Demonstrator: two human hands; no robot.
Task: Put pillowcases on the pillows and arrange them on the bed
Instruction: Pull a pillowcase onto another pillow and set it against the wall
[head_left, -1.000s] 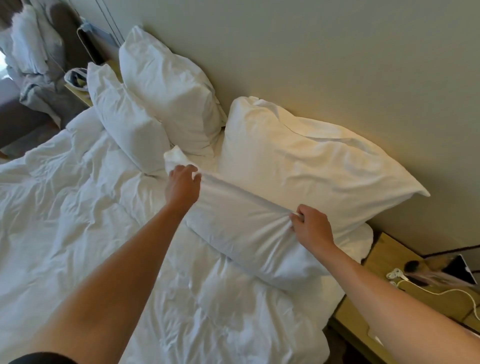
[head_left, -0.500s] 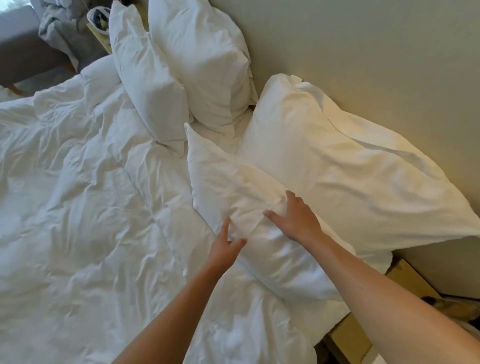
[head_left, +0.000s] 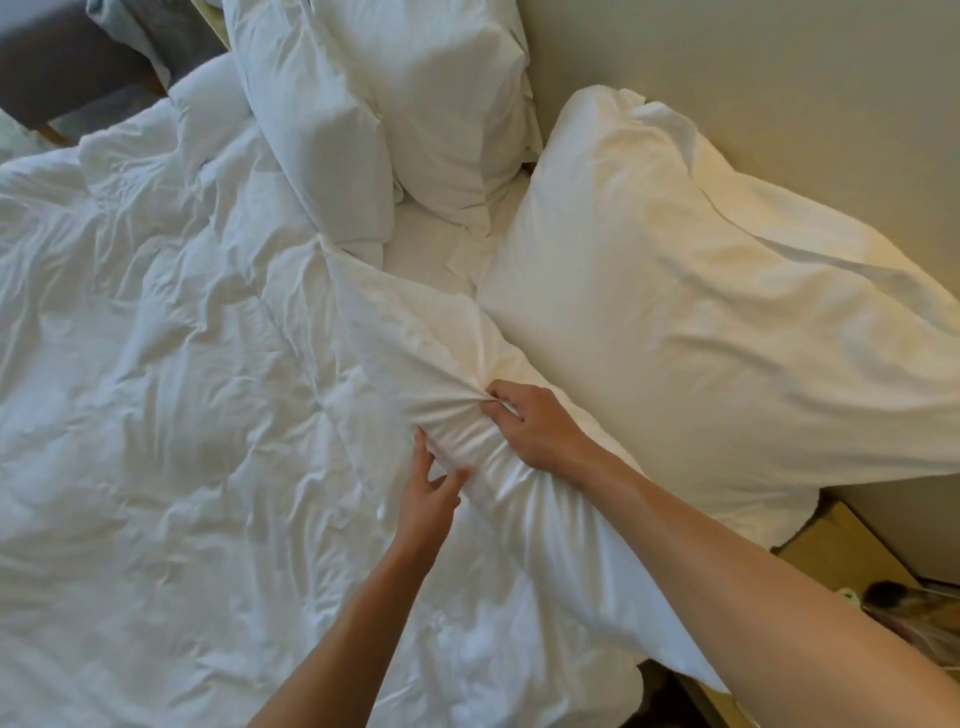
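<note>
A white front pillow (head_left: 415, 338) lies on the bed, leaning against a larger white pillow (head_left: 701, 322) that rests on the wall. My right hand (head_left: 535, 426) pinches a gathered fold of the front pillow's case at its middle. My left hand (head_left: 428, 488) sits just below and left of it, fingers spread and touching the same fabric. Two more white pillows stand at the far end: a front one (head_left: 311, 119) and one behind it (head_left: 447, 93) by the wall.
A crumpled white duvet (head_left: 156, 389) covers the bed to the left. A wooden bedside table (head_left: 836, 551) with small items stands at the lower right. The beige wall (head_left: 779, 78) runs along the head of the bed. Grey furniture (head_left: 62, 67) shows at the top left.
Both hands came from the pillow's top edge to its middle. The front pillow tipped down flatter. My right hand went from flat on the case to pinching a fold.
</note>
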